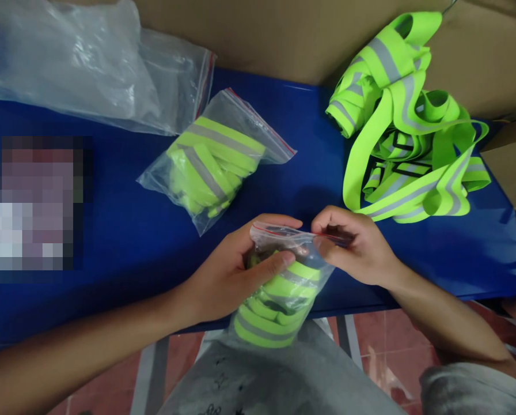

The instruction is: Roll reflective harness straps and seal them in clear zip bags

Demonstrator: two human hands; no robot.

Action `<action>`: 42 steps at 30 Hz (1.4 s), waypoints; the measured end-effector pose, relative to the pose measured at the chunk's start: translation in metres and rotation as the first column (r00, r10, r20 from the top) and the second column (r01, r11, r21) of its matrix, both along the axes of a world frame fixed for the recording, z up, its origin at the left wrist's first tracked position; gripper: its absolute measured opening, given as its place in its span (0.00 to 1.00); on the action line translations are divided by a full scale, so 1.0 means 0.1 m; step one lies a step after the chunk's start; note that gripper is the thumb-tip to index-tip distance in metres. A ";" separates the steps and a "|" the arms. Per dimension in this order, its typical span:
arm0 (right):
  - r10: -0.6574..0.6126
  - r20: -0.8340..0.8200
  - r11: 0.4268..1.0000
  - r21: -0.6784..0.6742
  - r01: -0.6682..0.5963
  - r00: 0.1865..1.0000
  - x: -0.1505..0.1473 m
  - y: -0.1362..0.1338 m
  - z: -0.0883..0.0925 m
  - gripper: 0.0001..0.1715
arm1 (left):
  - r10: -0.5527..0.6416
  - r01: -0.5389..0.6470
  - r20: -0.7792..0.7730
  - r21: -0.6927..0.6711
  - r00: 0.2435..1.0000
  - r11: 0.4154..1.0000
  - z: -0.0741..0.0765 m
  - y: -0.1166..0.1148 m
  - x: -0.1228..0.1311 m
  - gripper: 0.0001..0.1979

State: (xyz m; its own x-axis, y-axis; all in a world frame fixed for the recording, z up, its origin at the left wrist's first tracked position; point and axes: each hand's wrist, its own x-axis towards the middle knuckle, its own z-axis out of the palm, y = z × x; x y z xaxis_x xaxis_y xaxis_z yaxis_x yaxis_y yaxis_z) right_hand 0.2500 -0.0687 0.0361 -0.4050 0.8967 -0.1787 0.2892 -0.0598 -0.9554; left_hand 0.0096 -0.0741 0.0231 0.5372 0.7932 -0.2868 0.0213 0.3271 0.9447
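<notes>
A clear zip bag (286, 288) with a folded yellow-green reflective strap (269, 331) inside hangs over the table's front edge. Round its left side wraps my left hand (245, 268), thumb across the front. My right hand (353, 245) pinches the red-lined zip top at its right corner. Along the top, the bag's mouth looks slightly parted on the left. Just behind lies another zip bag (258, 124) holding a similar strap (217, 164). To the right rear, a loose heap of reflective straps (407, 132) with black buckles rests on the table.
Several clear plastic bags (89, 69) lie at the back left of the blue table (124, 230). A blurred-out item (37, 207) sits at the left. Cardboard (258, 34) stands along the back, and a cardboard box (512, 161) is at the right edge.
</notes>
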 end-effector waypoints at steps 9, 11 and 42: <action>0.043 0.001 0.999 -0.015 -0.043 0.999 -0.04 -0.02 0.02 0.04 | -0.062 0.063 0.040 -0.016 0.997 0.998 0.01 -0.03 0.04 0.19; 0.039 0.011 0.999 -0.022 -0.039 0.999 -0.03 -0.02 0.03 0.05 | -0.044 0.047 0.047 -0.069 0.998 0.996 0.03 -0.03 0.05 0.21; 0.046 0.067 0.984 0.171 -0.057 0.997 -0.11 -0.05 0.04 0.04 | 0.129 -0.127 -0.137 0.027 0.982 0.992 0.06 -0.02 0.07 0.07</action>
